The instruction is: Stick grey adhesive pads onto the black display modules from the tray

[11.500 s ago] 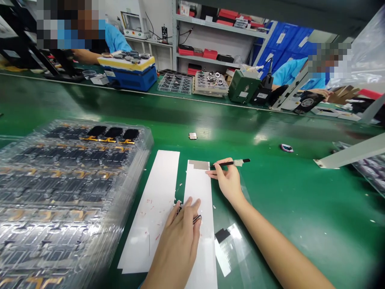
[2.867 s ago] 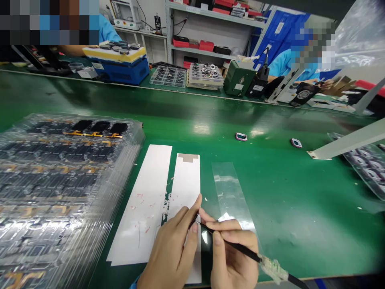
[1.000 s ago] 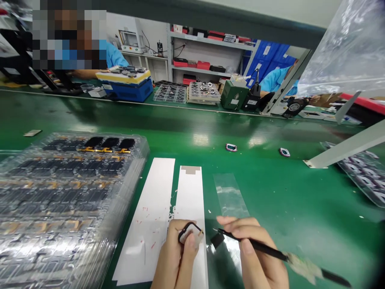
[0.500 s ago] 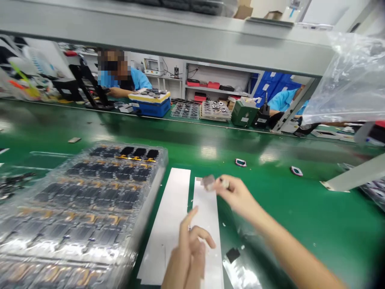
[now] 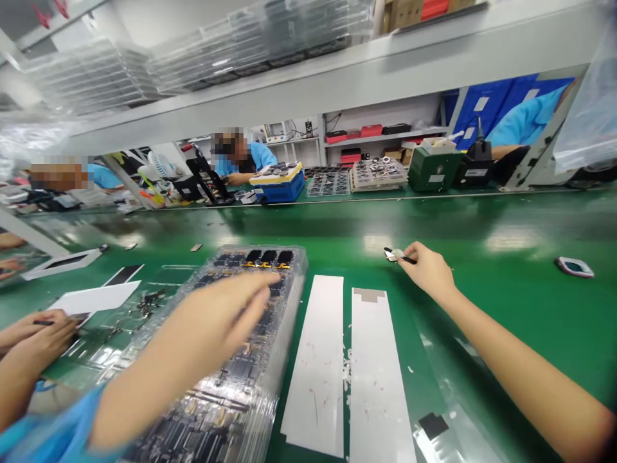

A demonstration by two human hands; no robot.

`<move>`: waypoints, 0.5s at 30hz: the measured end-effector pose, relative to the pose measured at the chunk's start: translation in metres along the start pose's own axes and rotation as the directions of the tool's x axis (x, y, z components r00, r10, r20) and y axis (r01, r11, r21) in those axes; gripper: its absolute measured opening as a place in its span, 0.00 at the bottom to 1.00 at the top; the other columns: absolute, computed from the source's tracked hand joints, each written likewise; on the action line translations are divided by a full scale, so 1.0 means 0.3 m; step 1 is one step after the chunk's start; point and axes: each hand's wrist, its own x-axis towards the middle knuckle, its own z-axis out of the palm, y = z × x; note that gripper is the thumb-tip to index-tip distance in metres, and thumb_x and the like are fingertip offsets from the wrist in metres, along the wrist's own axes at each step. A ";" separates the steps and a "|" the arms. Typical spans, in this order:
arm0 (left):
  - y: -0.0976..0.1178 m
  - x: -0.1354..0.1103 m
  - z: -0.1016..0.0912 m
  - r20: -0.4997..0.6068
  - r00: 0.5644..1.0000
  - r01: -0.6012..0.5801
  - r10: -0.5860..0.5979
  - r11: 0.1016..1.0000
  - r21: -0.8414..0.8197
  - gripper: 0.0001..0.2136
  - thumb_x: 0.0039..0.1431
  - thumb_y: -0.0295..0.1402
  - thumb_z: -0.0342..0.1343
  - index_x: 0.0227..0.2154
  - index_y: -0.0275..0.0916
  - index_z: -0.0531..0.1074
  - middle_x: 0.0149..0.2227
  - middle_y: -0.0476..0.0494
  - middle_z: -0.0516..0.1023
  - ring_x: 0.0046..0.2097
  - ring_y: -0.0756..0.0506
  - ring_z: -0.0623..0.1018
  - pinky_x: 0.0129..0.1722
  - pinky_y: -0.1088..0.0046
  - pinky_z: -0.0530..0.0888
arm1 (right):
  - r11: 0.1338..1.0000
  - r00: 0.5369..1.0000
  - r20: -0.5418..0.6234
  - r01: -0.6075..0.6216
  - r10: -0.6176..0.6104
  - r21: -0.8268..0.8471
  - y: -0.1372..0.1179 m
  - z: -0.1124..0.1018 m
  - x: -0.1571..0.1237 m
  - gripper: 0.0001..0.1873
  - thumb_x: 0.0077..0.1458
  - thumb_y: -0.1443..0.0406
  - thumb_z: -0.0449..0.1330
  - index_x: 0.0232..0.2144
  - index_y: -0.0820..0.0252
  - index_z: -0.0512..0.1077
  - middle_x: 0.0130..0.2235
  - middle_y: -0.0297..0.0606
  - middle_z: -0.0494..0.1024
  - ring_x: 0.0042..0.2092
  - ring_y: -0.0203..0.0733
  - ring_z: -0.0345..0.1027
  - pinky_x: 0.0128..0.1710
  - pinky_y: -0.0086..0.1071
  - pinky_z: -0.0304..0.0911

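My left hand is stretched over the clear plastic tray, motion-blurred, with its fingers extended near the upper rows and nothing visible in them. Rows of dark flat modules with orange flex tabs fill the tray. Further right, my right hand is raised above the green bench, its fingertips closed on a small pale part with black ends; its exact kind is not clear. Between the hands lie two long white strips, the left strip and the right strip, which has a grey patch at its far end.
A pink-rimmed oval frame lies at right. A dark square piece rests on clear film near the front. At left, a co-worker's hands work beside a white sheet. A grey shelf beam crosses overhead.
My left hand has gone from the white strips leftward over the tray. My right hand has moved away from the right strip with the small part. The view has turned left.
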 end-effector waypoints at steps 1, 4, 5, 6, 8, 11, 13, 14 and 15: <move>-0.058 0.083 0.007 -0.002 0.999 0.045 -0.045 0.998 0.037 0.22 0.64 0.43 0.43 0.51 0.37 0.74 0.49 0.42 0.80 0.50 0.40 0.78 0.53 0.59 0.71 | 0.999 0.999 0.011 0.037 -0.038 0.022 -0.005 -0.007 -0.040 0.08 0.54 0.64 0.61 0.37 0.55 0.68 0.35 0.37 0.78 0.39 0.47 0.72 0.31 0.32 0.57; -0.238 0.278 0.082 0.025 0.986 0.164 -0.166 0.983 0.084 0.17 0.65 0.39 0.47 0.48 0.36 0.74 0.46 0.42 0.81 0.47 0.41 0.80 0.46 0.68 0.76 | 0.986 0.986 0.070 0.144 -0.150 0.089 -0.005 -0.028 -0.201 0.09 0.52 0.65 0.60 0.37 0.52 0.66 0.32 0.30 0.75 0.32 0.40 0.71 0.29 0.29 0.58; -0.290 0.320 0.112 0.029 0.976 0.212 -0.217 0.971 0.113 0.15 0.66 0.38 0.49 0.46 0.35 0.75 0.45 0.41 0.81 0.46 0.41 0.80 0.46 0.67 0.76 | 0.977 0.977 0.092 0.180 -0.190 0.113 0.001 -0.034 -0.261 0.07 0.54 0.63 0.59 0.37 0.51 0.66 0.31 0.28 0.74 0.30 0.38 0.70 0.29 0.28 0.58; -0.336 0.350 0.138 0.032 0.963 0.260 -0.267 0.955 0.142 0.13 0.66 0.38 0.51 0.45 0.35 0.74 0.44 0.40 0.80 0.45 0.41 0.80 0.46 0.63 0.76 | 0.960 0.961 0.116 0.233 -0.252 0.154 0.010 -0.039 -0.319 0.06 0.55 0.62 0.57 0.37 0.51 0.65 0.29 0.28 0.72 0.28 0.37 0.68 0.28 0.29 0.59; -0.401 0.387 0.170 0.057 0.937 0.327 -0.344 0.924 0.196 0.12 0.66 0.38 0.55 0.45 0.35 0.73 0.45 0.41 0.78 0.43 0.43 0.79 0.44 0.60 0.76 | 0.938 0.944 0.113 0.283 -0.309 0.200 0.030 -0.047 -0.418 0.06 0.59 0.58 0.54 0.38 0.51 0.64 0.28 0.27 0.70 0.24 0.36 0.64 0.26 0.29 0.60; -0.439 0.416 0.166 0.119 0.907 0.360 -0.403 0.892 0.274 0.13 0.65 0.38 0.56 0.46 0.35 0.72 0.46 0.42 0.76 0.43 0.43 0.78 0.43 0.60 0.77 | 0.925 0.945 0.042 0.306 -0.323 0.226 0.057 -0.053 -0.499 0.08 0.61 0.56 0.53 0.39 0.52 0.64 0.26 0.27 0.68 0.21 0.34 0.59 0.24 0.28 0.60; -0.433 0.434 0.148 0.158 0.896 0.349 -0.415 0.878 0.328 0.13 0.65 0.38 0.56 0.47 0.36 0.72 0.47 0.42 0.76 0.44 0.42 0.78 0.43 0.60 0.77 | 0.920 0.945 -0.011 0.321 -0.327 0.225 0.066 -0.049 -0.514 0.08 0.61 0.56 0.54 0.39 0.52 0.64 0.26 0.27 0.67 0.20 0.33 0.58 0.23 0.28 0.59; -0.425 0.443 0.140 0.169 0.892 0.342 -0.420 0.869 0.357 0.13 0.65 0.38 0.56 0.47 0.36 0.72 0.47 0.42 0.76 0.45 0.42 0.78 0.44 0.60 0.76 | 0.917 0.942 -0.031 0.332 -0.333 0.220 0.070 -0.045 -0.516 0.08 0.62 0.57 0.54 0.39 0.52 0.64 0.26 0.27 0.67 0.21 0.33 0.58 0.23 0.27 0.59; -0.414 0.451 0.134 0.175 0.888 0.335 -0.425 0.860 0.386 0.13 0.65 0.37 0.56 0.48 0.36 0.71 0.48 0.41 0.75 0.46 0.42 0.78 0.44 0.59 0.76 | 0.914 0.939 -0.047 0.343 -0.342 0.216 0.072 -0.040 -0.515 0.07 0.62 0.57 0.54 0.39 0.52 0.64 0.27 0.27 0.67 0.21 0.33 0.59 0.23 0.27 0.59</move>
